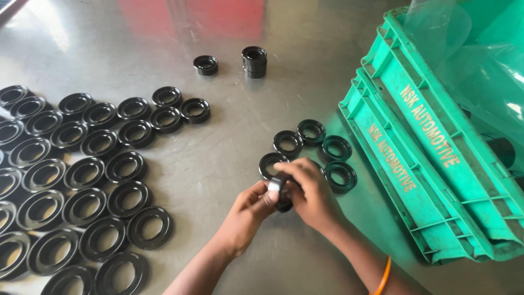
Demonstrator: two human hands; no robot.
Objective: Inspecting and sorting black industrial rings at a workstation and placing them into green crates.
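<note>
Steel table; black ring edge-up between both hands.

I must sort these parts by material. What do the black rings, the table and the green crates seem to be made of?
Black rings: probably rubber or rubber-coated, with a smooth, slightly shiny black moulded surface.
Table: metal, likely stainless steel, brushed grey with blurred reflections.
Green crates: hard moulded plastic, with ribbed walls and an even colour.

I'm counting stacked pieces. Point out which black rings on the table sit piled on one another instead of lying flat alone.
The short stack of black rings at the far middle of the metal table. It stands several rings tall; the single ring left of it and all others lie one layer deep.
</note>
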